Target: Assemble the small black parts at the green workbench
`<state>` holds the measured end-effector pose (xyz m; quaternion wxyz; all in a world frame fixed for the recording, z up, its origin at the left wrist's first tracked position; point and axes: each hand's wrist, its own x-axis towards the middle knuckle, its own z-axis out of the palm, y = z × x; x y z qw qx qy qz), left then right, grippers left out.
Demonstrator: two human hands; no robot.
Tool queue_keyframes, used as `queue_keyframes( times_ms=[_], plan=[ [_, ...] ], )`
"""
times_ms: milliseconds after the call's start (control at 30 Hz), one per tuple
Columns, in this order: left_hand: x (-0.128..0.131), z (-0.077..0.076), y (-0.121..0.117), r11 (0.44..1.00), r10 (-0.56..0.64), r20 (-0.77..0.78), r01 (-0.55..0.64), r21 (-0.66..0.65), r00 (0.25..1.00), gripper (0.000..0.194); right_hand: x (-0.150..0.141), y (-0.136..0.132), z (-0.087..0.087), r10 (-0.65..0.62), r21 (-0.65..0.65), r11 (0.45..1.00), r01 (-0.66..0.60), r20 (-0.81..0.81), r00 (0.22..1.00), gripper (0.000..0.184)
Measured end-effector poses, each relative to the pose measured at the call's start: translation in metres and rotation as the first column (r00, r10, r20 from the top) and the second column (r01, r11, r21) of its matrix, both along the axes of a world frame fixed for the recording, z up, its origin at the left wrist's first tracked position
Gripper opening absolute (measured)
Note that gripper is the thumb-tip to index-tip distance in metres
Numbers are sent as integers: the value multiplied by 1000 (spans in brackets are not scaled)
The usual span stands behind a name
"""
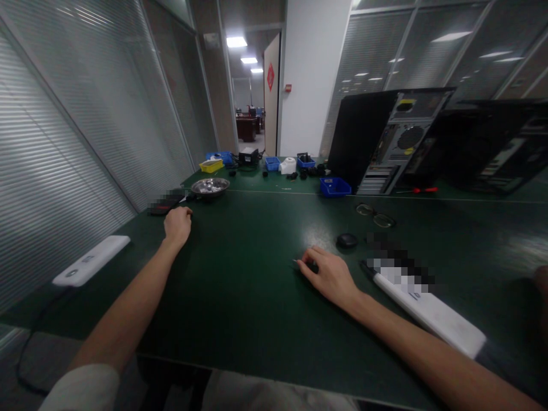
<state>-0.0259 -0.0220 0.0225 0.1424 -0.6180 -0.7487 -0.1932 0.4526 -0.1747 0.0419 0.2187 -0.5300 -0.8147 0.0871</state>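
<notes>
My left hand (pixel 178 225) rests on the green table at the left with its fingers curled in. Whatever it may hold is hidden. Just beyond it are a shiny metal bowl (pixel 210 187) with small pale pieces inside and a dark flat object (pixel 168 202), partly blurred out. My right hand (pixel 327 274) lies lower and to the right, thumb and forefinger pinched together. From the pinch pokes a small thin silvery piece (pixel 295 261), too small to name. A round black object (pixel 347 240) sits a little beyond this hand.
White power strips lie at left (pixel 92 261) and right (pixel 432 313). Glasses (pixel 375 216), a blue bin (pixel 335 186) and a computer case (pixel 377 140) stand farther right. Small blue trays (pixel 272 164) line the back. Another person's arm (pixel 542 282) shows at the right edge.
</notes>
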Motion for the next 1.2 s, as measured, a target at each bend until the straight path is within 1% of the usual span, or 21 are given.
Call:
queue_keyframes(
  times_ms=[200,267,367,433,467,533,600,633,667,733,767,800,833,867,900,933,1000,1100,1200],
  plan=[
    [3,-3,-1,999,1,-36,-3,-38,999,34,0,0,-2,4,11,1000,-4,-4,1000,24],
    [1,-4,-1,999,-20,-27,19,-43,999,34,0,0,-1,3,11,1000,-3,-3,1000,24],
    [0,-2,-3,997,-77,18,77,-11,997,33,0,-1,0,4,4,1000,-4,2,1000,25],
    [8,3,-4,991,-137,62,136,20,989,33,0,-1,1,3,3,1000,-3,2,1000,25],
    [17,6,-6,984,-180,88,177,36,980,33,0,-1,1,1,3,1000,-1,2,1000,25],
    [45,15,-11,955,-294,155,287,70,943,31,0,0,1,0,4,1000,0,2,1000,24],
    [86,24,-22,894,-448,237,435,106,862,29,0,0,0,2,6,1000,-2,1,1000,24],
    [109,28,-31,844,-534,283,522,125,797,27,0,1,0,2,8,1000,-2,0,1000,24],
    [132,31,-42,773,-627,320,618,142,710,25,0,1,-1,0,10,1000,0,-2,1000,24],
    [176,33,-67,584,-778,385,797,154,496,24,-1,1,-2,-9,12,1000,9,-7,1000,23],
    [195,33,-80,474,-824,413,870,132,386,23,-1,1,-2,-16,14,1000,16,-10,1000,23],
    [210,32,-91,372,-848,440,923,98,295,22,-1,1,-2,-22,17,1000,22,-13,1000,23],
    [221,30,-102,296,-858,458,953,69,233,21,-1,1,-3,-28,22,999,28,-16,999,23],
    [229,28,-110,243,-860,472,969,43,194,21,-1,1,-3,-30,28,999,31,-19,999,23],
    [234,27,-115,219,-859,481,975,28,179,21,-1,1,-3,-27,31,999,28,-22,999,22],
    [236,25,-119,217,-855,488,976,23,179,22,-1,1,-3,-15,30,999,16,-24,1000,22],
    [235,23,-120,242,-839,509,970,30,194,24,-2,0,-2,17,19,1000,-17,-27,999,21],
    [232,22,-115,283,-804,557,958,50,208,30,-2,-1,-1,47,4,999,-47,-23,999,19],
    [230,22,-112,299,-775,599,952,71,199,32,-3,-2,0,53,-1,999,-53,-12,999,20]
  ],
)
